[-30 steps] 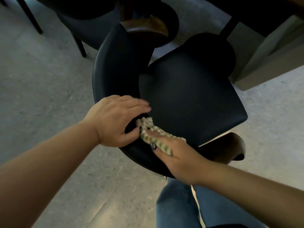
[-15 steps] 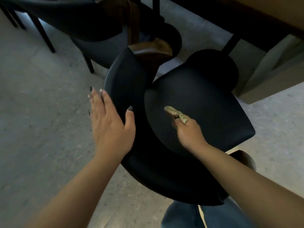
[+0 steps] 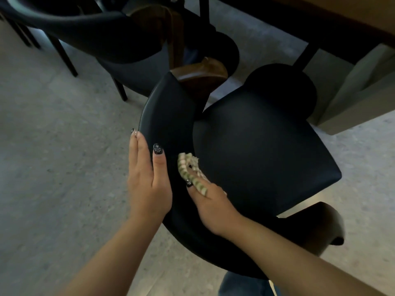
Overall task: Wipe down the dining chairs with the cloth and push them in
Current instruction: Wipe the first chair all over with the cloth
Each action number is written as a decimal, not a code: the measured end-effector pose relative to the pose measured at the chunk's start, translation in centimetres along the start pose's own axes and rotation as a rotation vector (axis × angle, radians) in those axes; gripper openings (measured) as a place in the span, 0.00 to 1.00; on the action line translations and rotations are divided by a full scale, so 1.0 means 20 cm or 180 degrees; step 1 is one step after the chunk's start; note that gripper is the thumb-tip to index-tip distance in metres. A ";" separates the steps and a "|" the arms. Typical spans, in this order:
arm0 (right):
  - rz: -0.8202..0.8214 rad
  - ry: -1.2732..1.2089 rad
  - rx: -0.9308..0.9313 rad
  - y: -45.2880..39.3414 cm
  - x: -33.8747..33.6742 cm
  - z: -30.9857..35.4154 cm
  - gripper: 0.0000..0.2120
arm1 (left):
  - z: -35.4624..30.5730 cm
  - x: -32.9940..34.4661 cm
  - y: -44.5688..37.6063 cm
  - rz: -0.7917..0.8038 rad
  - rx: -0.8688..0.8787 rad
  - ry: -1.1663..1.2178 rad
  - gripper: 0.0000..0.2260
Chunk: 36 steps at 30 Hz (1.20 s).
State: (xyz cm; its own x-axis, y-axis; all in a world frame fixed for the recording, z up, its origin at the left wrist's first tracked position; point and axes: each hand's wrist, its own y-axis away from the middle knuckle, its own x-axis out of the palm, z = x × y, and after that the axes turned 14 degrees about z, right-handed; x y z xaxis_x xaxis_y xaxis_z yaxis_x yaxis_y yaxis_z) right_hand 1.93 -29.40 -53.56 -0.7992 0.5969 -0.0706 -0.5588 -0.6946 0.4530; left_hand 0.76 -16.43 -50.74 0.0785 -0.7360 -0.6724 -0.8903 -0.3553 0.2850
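Observation:
A black dining chair [image 3: 263,150] with a curved backrest and wooden arm ends stands in front of me, its seat turned toward the table. My left hand [image 3: 147,180] lies flat with straight fingers against the outer side of the backrest, thumb on its top edge. My right hand [image 3: 210,201] holds a striped green-and-white cloth [image 3: 190,169] against the inner face of the backrest, next to the left thumb. Most of the cloth is hidden under the fingers.
A second black chair [image 3: 119,37] stands close behind at the upper left, its wooden arm near this chair's arm. The dark table [image 3: 320,22] runs across the top right, with a pale block [image 3: 363,97] beneath it. Grey floor lies on the left. My jeans show at the bottom.
My right hand drew the cloth back from the seat to the inner backrest. The left hand slid down the outside of the backrest, staying flat. The view moved closer.

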 end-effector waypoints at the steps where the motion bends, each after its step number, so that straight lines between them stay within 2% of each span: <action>1: 0.0012 -0.0106 -0.0202 0.03 0.02 0.02 0.23 | 0.00 0.00 0.00 -0.0012 0.0011 0.0043 0.31; 5: 0.0609 -0.0268 -0.0662 0.13 0.00 0.01 0.23 | 0.00 0.00 0.00 0.0003 0.0045 0.0092 0.35; 7: 0.0659 -0.0925 -0.0696 0.17 -0.05 0.02 0.18 | 0.00 -0.01 0.00 0.0011 0.0037 0.0062 0.35; 9: 0.0056 -0.2086 -0.0324 0.15 -0.13 0.02 0.17 | 0.00 0.00 0.00 0.0022 0.0013 0.0010 0.33; 11: -0.0703 -0.2515 0.0179 0.05 -0.19 -0.07 0.13 | 0.00 0.00 -0.01 0.0044 -0.0056 -0.0032 0.30; 12: -0.0983 -0.2434 0.0384 -0.01 -0.22 -0.11 0.12 | 0.00 0.00 0.00 0.0059 -0.0102 -0.0052 0.30; 14: -0.1214 -0.2255 0.0580 -0.15 -0.25 -0.17 0.12 | -0.01 0.00 0.00 0.0067 -0.0168 -0.0095 0.31; 17: -0.1125 -0.1625 0.0945 -0.33 -0.20 -0.25 0.20 | -0.02 0.00 -0.01 0.0060 -0.0201 -0.0156 0.32; 21: -0.0696 -0.0865 0.1298 -0.48 -0.06 -0.13 0.21 | -0.01 0.00 -0.01 0.0020 -0.0176 -0.0164 0.29; 23: -0.0792 -0.0315 0.0974 -0.47 -0.02 -0.06 0.22 | -0.01 0.01 -0.01 -0.0026 -0.0121 -0.0161 0.27; 25: -0.0819 -0.0183 0.0394 -0.39 0.01 -0.01 0.22 | 0.00 0.01 -0.01 -0.0073 -0.0083 -0.0156 0.25; 27: -0.0772 -0.0581 -0.0139 -0.30 0.02 0.05 0.22 | 0.00 0.01 -0.01 -0.0069 -0.0063 -0.0118 0.26; 29: -0.0493 -0.0945 -0.0572 -0.21 0.03 0.10 0.22 | 0.00 0.01 -0.01 -0.0050 -0.0072 -0.0072 0.28; 32: -0.0053 -0.1239 -0.0870 -0.12 0.03 0.15 0.20 | 0.00 0.01 -0.02 -0.0034 -0.0097 -0.0066 0.29; 34: -0.0352 -0.1852 -0.0821 -0.10 -0.02 0.20 0.14 | 0.00 0.00 -0.02 -0.0034 -0.0094 -0.0093 0.29; 36: -0.1038 -0.2578 -0.0523 -0.12 -0.11 0.20 0.11 | -0.01 0.00 -0.01 -0.0011 -0.0098 -0.0107 0.28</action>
State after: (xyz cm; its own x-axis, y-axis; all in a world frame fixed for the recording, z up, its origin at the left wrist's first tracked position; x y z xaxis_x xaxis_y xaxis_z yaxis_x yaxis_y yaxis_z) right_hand 6.01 -27.39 -50.92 -0.2276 0.8327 0.5048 -0.8057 -0.4521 0.3826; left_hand 1.00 -16.50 -50.75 0.0660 -0.7152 -0.6958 -0.8758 -0.3756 0.3030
